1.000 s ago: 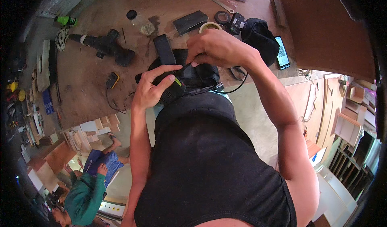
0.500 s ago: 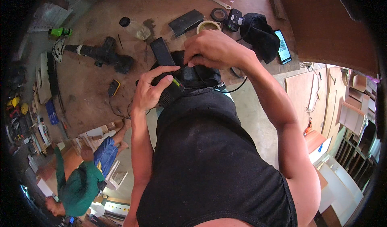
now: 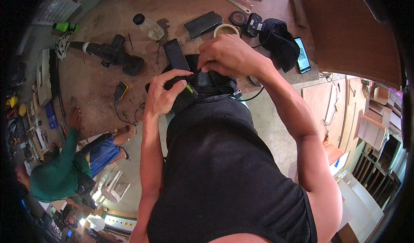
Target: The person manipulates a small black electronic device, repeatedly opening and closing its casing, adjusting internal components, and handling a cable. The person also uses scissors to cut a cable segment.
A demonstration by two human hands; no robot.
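Observation:
My left hand [image 3: 163,94] grips a black box-shaped device [image 3: 185,100] with a ribbed side and a yellow-green label, held close to my waist. Just right of it and slightly farther off, my right hand [image 3: 228,55] is closed in a pinch. Whatever its fingertips hold is too small or too hidden to name. Below the right hand, a black pouch-like item [image 3: 215,84] lies against my waist, and a thin black cable [image 3: 254,97] loops out on its right. A dark phone-like slab [image 3: 176,55] lies just beyond my left fingertips.
On the wooden table [image 3: 99,92] are a black blower-like power tool [image 3: 114,53], a clear bottle [image 3: 151,29], a tape roll [image 3: 226,28], a black cap-like cloth [image 3: 280,42] and a lit phone [image 3: 302,55]. A person in green [image 3: 56,178] is at the left.
The person in green has shifted left and now reaches a hand to the table edge. My view has shifted slightly. My hands keep nearly the same pose.

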